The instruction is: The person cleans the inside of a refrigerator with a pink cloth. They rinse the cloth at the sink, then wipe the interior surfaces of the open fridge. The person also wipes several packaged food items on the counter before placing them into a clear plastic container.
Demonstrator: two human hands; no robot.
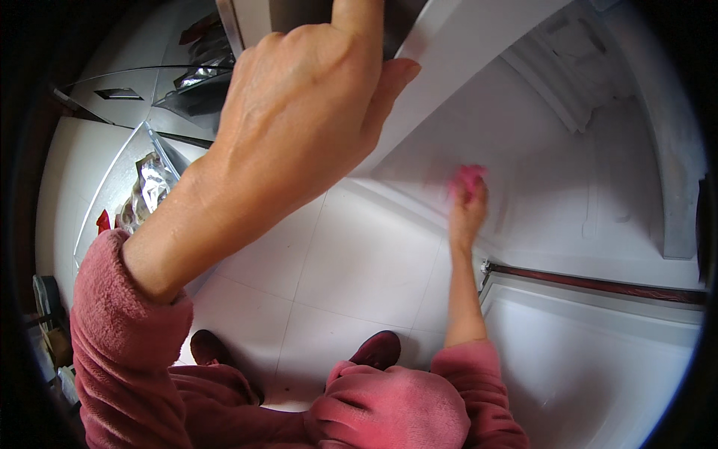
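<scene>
My right hand (466,210) holds a crumpled pink cloth (470,177) against the inner wall of a white appliance compartment (538,174), which looks like a refrigerator's. Hand and cloth are slightly blurred. High and close to the camera is my left hand (303,95), back of the hand towards me. Its thumb lies at the compartment's white front edge (443,67), and one finger runs up out of the picture. The other fingers are hidden, so whether they grip anything cannot be seen.
An open door with a white inner liner (594,359) fills the lower right, beside a dark red edge strip (594,283). At left, a clear plastic bin (92,219) holds silvery packages (154,182). White floor tiles (336,269) lie around my dark shoes (378,349).
</scene>
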